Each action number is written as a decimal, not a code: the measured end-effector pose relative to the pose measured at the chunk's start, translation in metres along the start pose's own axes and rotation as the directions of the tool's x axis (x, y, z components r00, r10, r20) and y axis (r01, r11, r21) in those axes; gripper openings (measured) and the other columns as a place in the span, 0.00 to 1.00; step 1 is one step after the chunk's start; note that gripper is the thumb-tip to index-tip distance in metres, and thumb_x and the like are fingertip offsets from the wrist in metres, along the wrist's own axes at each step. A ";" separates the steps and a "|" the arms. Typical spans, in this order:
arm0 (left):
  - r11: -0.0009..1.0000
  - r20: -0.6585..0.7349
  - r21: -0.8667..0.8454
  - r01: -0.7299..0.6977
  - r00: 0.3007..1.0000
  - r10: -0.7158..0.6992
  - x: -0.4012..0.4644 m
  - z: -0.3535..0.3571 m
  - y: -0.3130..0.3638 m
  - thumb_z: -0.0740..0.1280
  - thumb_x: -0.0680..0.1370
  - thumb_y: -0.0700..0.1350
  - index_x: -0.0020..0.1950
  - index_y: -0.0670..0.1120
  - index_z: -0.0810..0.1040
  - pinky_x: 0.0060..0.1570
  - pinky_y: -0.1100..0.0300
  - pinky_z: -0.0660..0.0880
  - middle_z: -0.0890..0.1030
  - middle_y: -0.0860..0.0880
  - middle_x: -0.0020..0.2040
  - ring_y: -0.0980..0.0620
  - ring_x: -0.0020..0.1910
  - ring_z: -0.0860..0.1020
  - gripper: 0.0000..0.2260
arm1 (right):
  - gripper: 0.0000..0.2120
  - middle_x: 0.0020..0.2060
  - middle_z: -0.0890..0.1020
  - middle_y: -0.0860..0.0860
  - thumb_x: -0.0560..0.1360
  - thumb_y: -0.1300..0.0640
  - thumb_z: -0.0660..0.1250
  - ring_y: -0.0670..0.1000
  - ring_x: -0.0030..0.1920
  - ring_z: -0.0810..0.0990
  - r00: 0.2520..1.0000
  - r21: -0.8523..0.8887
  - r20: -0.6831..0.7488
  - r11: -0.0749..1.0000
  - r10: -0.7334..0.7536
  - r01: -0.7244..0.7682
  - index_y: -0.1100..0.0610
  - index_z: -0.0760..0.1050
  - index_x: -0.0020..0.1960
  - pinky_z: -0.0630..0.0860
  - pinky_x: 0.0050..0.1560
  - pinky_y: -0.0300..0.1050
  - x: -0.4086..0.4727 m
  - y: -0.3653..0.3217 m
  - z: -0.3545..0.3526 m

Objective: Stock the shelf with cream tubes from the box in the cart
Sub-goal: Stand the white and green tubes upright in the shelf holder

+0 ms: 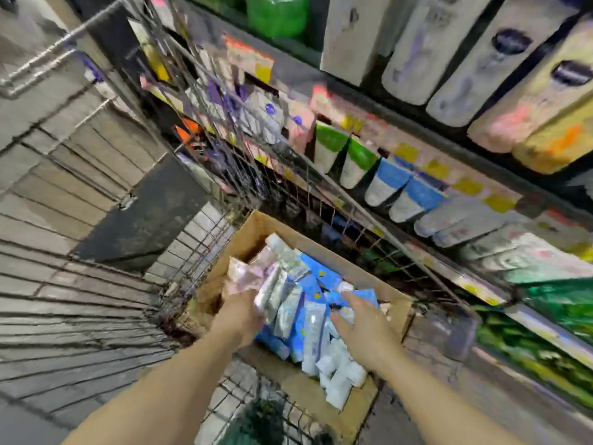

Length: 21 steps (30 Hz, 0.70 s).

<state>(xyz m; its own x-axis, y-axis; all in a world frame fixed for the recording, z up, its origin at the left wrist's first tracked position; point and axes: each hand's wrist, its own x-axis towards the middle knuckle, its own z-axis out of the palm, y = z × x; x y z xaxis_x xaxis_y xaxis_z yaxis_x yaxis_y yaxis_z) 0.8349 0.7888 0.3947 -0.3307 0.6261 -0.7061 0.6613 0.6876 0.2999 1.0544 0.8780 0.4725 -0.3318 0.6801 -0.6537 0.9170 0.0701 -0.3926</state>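
Here, left hand (242, 311) fingers grip cream tubes (290, 303) in the box (253, 228); right hand (361, 329) lies flat.

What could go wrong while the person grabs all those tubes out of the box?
The left hand grips a thick bunch of pink and white cream tubes at once, so some may slip and drop back or through the wire cart.

The brown cardboard box is packed with loosely piled blue and white tubes; the right hand pressing on them might shove the white sachets over the near edge.

The picture is blurred, so labels cannot be checked.
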 end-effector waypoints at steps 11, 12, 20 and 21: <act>0.957 -0.098 -0.263 0.121 0.984 -0.151 0.043 0.030 -0.005 0.70 0.71 0.43 0.40 0.44 0.75 0.31 0.60 0.69 0.77 0.49 0.34 0.47 0.37 0.78 0.05 | 0.25 0.71 0.68 0.49 0.80 0.43 0.58 0.53 0.70 0.66 0.991 0.073 0.103 0.993 0.081 -0.088 0.49 0.62 0.74 0.66 0.68 0.56 0.040 0.005 0.050; 0.931 -0.076 -0.333 0.152 0.979 -0.187 0.040 0.027 -0.002 0.70 0.71 0.42 0.38 0.45 0.75 0.28 0.62 0.68 0.77 0.49 0.34 0.49 0.34 0.77 0.05 | 0.24 0.71 0.68 0.49 0.80 0.43 0.58 0.53 0.70 0.67 0.990 0.096 0.108 0.990 0.090 -0.101 0.48 0.62 0.74 0.67 0.68 0.55 0.041 0.002 0.050; 0.695 -0.045 -0.717 -0.051 0.999 0.028 -0.014 0.013 0.032 0.74 0.72 0.40 0.42 0.49 0.79 0.35 0.66 0.71 0.80 0.52 0.36 0.59 0.32 0.74 0.06 | 0.24 0.61 0.77 0.50 0.75 0.41 0.66 0.49 0.55 0.78 0.938 0.608 0.314 0.727 0.149 -0.319 0.48 0.69 0.67 0.77 0.55 0.47 0.054 -0.044 0.047; 0.749 -0.110 -0.652 -0.117 0.992 0.059 -0.018 0.016 0.034 0.74 0.72 0.41 0.43 0.49 0.78 0.36 0.68 0.70 0.79 0.53 0.37 0.60 0.33 0.74 0.06 | 0.22 0.58 0.78 0.49 0.75 0.42 0.67 0.48 0.51 0.79 0.929 0.649 0.333 0.675 0.163 -0.351 0.48 0.69 0.65 0.78 0.48 0.46 0.056 -0.047 0.047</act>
<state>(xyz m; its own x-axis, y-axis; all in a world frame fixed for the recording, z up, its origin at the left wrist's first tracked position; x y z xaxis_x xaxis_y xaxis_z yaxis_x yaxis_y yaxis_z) 0.8736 0.7955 0.4073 -0.3628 0.7025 -0.6123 0.0950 0.6815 0.7256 0.9818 0.8785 0.4238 -0.2319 0.4003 -0.8866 0.5918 -0.6652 -0.4552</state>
